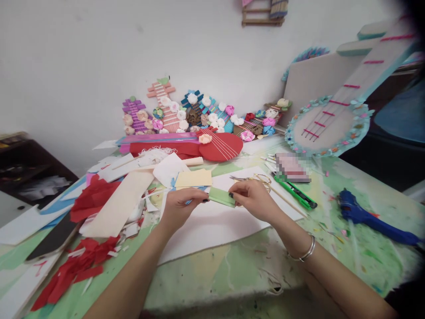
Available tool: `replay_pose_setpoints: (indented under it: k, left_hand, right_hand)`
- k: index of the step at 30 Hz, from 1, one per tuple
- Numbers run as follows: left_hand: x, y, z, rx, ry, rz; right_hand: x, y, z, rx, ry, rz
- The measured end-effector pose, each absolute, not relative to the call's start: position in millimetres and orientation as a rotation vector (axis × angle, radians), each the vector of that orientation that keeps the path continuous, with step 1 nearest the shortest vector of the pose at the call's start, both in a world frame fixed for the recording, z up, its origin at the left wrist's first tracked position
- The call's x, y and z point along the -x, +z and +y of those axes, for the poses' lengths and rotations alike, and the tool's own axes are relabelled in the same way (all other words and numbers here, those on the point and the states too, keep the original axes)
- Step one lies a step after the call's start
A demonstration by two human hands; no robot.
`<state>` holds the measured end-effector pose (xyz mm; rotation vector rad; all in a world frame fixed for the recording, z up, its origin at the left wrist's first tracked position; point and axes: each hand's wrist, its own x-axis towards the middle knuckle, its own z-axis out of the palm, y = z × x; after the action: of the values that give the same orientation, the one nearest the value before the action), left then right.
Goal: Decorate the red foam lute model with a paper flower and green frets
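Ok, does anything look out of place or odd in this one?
Crumpled red pieces and white scraps lie strewn over the left side of the table, looking untidy. Further right, blocky pixelation masks a pinkish object, unlike the things around it. The green piece between left hand and right hand shows nothing odd.

Apparently a craft workshop: red scraps (94,199), scissors (254,179), glue gun (365,220), flower-trimmed model lutes (169,118).
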<state>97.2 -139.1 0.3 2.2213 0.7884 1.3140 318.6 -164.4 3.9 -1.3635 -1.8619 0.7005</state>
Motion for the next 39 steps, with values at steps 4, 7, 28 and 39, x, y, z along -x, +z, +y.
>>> replay_pose_setpoints:
  k: [4,7,28,39]
  left_hand:
    - [-97,-2,-138,-2.268,1.291,0.8]
    - [-96,-4,-137,-2.283,1.277,0.815]
    - [-102,-12,-136,-2.059,1.18,0.878]
    - [-100,-12,-142,-2.141,1.214,0.757]
  right_hand:
    - [-319,4,-165,1.352,0.702,-1.855]
    - [-318,4,-166,1.337,0.694,-1.852]
    - [-315,4,-174,1.282,0.613,-1.861]
    - [-320,3,-173,1.297,0.601,-1.798]
